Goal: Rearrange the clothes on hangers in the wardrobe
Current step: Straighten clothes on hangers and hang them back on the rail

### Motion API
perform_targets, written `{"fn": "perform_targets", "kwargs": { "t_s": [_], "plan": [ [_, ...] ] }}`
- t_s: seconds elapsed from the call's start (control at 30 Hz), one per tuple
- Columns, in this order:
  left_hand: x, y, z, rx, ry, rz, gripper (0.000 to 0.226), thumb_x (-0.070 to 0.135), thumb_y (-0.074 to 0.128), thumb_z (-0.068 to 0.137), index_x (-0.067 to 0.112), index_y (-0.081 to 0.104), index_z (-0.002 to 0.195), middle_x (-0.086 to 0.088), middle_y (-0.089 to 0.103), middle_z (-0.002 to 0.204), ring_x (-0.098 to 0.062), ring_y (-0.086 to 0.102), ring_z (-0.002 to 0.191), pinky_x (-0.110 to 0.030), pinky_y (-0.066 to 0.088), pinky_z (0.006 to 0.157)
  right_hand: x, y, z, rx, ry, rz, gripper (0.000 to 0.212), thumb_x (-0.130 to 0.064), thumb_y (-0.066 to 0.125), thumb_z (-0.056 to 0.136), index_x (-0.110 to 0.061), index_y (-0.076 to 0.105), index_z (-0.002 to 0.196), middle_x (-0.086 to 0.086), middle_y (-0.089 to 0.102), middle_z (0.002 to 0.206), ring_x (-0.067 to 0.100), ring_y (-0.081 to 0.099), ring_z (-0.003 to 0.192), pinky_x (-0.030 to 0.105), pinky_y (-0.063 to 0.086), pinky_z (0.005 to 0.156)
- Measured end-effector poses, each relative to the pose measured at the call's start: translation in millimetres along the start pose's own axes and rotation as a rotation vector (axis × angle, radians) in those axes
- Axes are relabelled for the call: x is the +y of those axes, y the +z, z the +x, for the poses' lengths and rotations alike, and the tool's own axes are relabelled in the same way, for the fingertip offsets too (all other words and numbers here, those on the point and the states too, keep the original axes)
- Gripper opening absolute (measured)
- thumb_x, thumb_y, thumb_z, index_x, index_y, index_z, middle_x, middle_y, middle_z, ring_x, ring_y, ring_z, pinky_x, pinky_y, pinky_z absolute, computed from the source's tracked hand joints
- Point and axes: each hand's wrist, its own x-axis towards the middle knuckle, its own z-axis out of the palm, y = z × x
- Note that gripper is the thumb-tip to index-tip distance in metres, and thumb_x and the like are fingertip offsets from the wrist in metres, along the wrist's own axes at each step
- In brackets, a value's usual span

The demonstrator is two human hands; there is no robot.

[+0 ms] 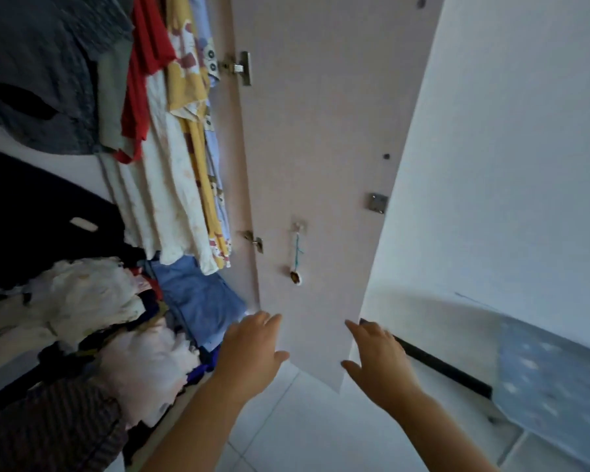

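Note:
Clothes hang in the open wardrobe at the upper left: a dark grey garment (38, 69), a red shirt (143, 73), a cream shirt (171, 185), a yellow patterned shirt (188, 56) and a light blue one (215, 172). Their hangers are out of view above. Below them lies a pile of folded and loose clothes, with a blue folded piece (201, 301) on top. My left hand (252, 349) and my right hand (378, 356) are both held out low in front of the pale pink wardrobe door (321, 148), fingers apart, holding nothing.
The wardrobe door stands open, with two metal hinges (239, 68) and a small hook holding a string charm (297, 253). A white wall (508, 148) is at the right, a blue patterned mattress (552, 379) at the lower right, white floor tiles (304, 430) below.

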Motion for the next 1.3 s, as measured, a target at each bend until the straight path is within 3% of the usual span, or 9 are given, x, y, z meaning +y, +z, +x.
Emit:
{"fn": "perform_targets", "kwargs": {
  "t_s": [0.37,0.5,0.77,0.97,1.3],
  "plan": [
    [217,46,-106,-0.15,0.582,-0.069,0.058,0.046,0.049,0.091,0.021,0.031,0.14,0.003,0.042,0.134,-0.019,0.042,0.12,-0.03,0.032,0.099,109,-24,-286,0.095,0.564,-0.01,0.063,-0.04,0.056,0.089,-0.026,0.026,0.143,-0.001,0.039,0.138,0.02,0.04,0.124,0.03,0.032,0.103],
    [322,52,-154,-0.176,0.813,-0.03,0.056,0.048,0.051,0.088,0.021,0.036,0.135,0.003,0.044,0.132,-0.019,0.043,0.12,-0.03,0.033,0.097,147,-40,-404,0.169,0.79,0.009,0.064,-0.039,0.057,0.089,-0.026,0.026,0.143,-0.001,0.039,0.138,0.02,0.039,0.125,0.03,0.032,0.103],
    [555,65,-318,-0.254,1.249,-0.037,0.065,0.048,0.051,0.088,0.023,0.027,0.143,0.002,0.039,0.138,-0.021,0.04,0.123,-0.033,0.031,0.1,205,-70,-667,0.309,1.216,0.007,0.066,-0.039,0.057,0.086,-0.028,0.026,0.144,-0.003,0.04,0.136,0.02,0.041,0.123,0.029,0.03,0.102],
    [696,69,-473,-0.292,1.582,-0.044,0.065,0.048,0.05,0.089,0.023,0.026,0.143,0.002,0.039,0.14,-0.019,0.038,0.127,-0.031,0.028,0.104,211,-72,-852,0.425,1.549,0.03,0.065,-0.037,0.059,0.085,-0.028,0.029,0.142,-0.001,0.04,0.136,0.022,0.039,0.124,0.032,0.031,0.104],
    [820,87,-680,-0.369,2.083,0.018,0.065,0.048,0.052,0.088,0.026,0.025,0.143,0.003,0.033,0.144,-0.018,0.031,0.132,-0.034,0.022,0.109,175,-42,-1042,0.563,2.022,0.098,0.066,-0.036,0.059,0.086,-0.027,0.028,0.143,0.001,0.041,0.136,0.021,0.04,0.124,0.03,0.032,0.102]
  ]
}}
